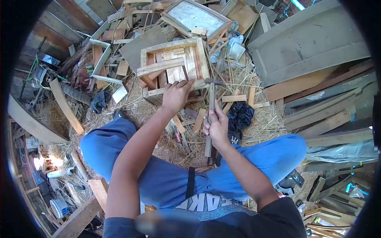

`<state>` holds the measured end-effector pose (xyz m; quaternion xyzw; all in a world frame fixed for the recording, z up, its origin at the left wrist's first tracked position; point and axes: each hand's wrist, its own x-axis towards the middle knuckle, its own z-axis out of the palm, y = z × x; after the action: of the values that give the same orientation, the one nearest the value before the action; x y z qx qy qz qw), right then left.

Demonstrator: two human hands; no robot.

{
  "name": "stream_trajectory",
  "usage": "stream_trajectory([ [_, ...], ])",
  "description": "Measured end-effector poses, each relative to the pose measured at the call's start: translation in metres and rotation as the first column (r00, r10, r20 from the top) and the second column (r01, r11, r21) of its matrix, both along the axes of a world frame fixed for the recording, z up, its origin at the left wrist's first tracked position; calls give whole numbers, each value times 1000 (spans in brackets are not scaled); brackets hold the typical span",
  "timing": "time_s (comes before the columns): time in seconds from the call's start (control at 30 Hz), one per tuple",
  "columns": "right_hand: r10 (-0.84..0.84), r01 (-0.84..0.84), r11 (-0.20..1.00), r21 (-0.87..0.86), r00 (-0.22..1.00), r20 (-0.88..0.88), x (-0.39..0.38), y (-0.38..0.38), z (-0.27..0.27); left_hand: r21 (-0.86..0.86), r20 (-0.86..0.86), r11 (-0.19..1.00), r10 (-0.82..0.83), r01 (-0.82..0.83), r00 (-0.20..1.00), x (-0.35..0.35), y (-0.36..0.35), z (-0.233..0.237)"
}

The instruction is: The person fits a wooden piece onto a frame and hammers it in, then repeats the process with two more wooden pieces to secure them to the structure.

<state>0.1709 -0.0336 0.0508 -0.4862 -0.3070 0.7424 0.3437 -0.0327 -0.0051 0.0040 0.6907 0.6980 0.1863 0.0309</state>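
A small wooden box (201,59) with an open frame and a slatted inside stands on the ground in front of me. My left hand (177,95) is closed over its near edge, close to the right corner; whether the fingertips also pinch something small cannot be seen. A loose-looking wooden bar (160,66) crosses the box just above that hand. In my right hand (217,126) is a hammer (212,95), gripped by its wooden handle. The hammer's metal head is up beside the box's near right corner.
Straw and wood offcuts (234,98) cover the ground. A black plastic bag (240,115) lies right of my right hand. A large grey panel (309,43) and stacked boards (329,111) are at the right. A framed panel (194,18) lies behind the box, and a curved board (66,106) leans left.
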Motion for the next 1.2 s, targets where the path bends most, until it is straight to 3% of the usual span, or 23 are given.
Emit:
stream_trajectory([
  [0.07, -76, 78, 996, 45, 996, -54, -2, -3, -5, -60, 9, 998, 4, -3, 1000, 1, -1, 6],
  [0.17, 13, -13, 1000, -18, 1000, 1, -7, -1, 9, -23, -12, 1000, 12, -12, 1000, 0, -1, 2],
  [0.3, -64, 68, 996, 59, 996, -67, -9, -3, 2, -35, -8, 999, 8, -9, 1000, -1, 0, 5],
  [0.4, -35, 33, 999, 43, 998, 46, -12, -4, 4, -57, -14, 998, 4, -4, 1000, 1, 0, 4],
  [0.5, -22, 22, 1000, 1, 998, -53, -16, -1, 5, -16, -16, 1000, 7, -7, 1000, -2, 0, 2],
  [0.57, -172, 173, 984, 30, 984, -38, -21, -6, 5, -45, -3, 999, 3, -3, 1000, -1, -1, 5],
  [0.6, -168, 169, 985, 32, 985, -37, -22, -5, 7, -43, -1, 999, 7, -8, 1000, -1, -1, 6],
  [0.67, 61, -60, 998, 26, 998, -25, -21, -3, 10, -37, -33, 999, 8, -9, 999, 0, -1, 6],
  [0.73, 34, -33, 999, 21, 998, -45, -26, -10, 17, -41, -22, 999, 4, -5, 1000, 0, 1, 5],
  [0.8, -187, 187, 980, 62, 982, -2, -31, -14, 14, -46, -15, 999, 6, -6, 1000, -2, 0, 5],
  [0.83, -204, 204, 979, 16, 979, -7, -31, -11, 12, -48, -17, 999, 5, -6, 1000, -2, 0, 4],
  [0.87, -202, 202, 979, 16, 979, -5, -29, -8, 10, -50, -16, 999, 4, -4, 1000, -1, 0, 3],
  [0.93, -45, 45, 999, -13, 999, 6, -26, -1, 15, -53, -25, 999, 6, -7, 1000, 0, 0, 6],
  [1.03, -190, 192, 980, 52, 981, -37, -31, -4, 16, -56, -33, 998, 8, -10, 999, -1, 1, 5],
  [1.13, -39, 39, 999, -3, 999, -8, -29, 1, 17, -61, -33, 998, 16, -18, 999, -2, 0, 4],
  [1.2, -110, 110, 994, 5, 994, 3, -31, -1, 19, -62, -45, 998, 12, -14, 999, -2, 2, 3],
])
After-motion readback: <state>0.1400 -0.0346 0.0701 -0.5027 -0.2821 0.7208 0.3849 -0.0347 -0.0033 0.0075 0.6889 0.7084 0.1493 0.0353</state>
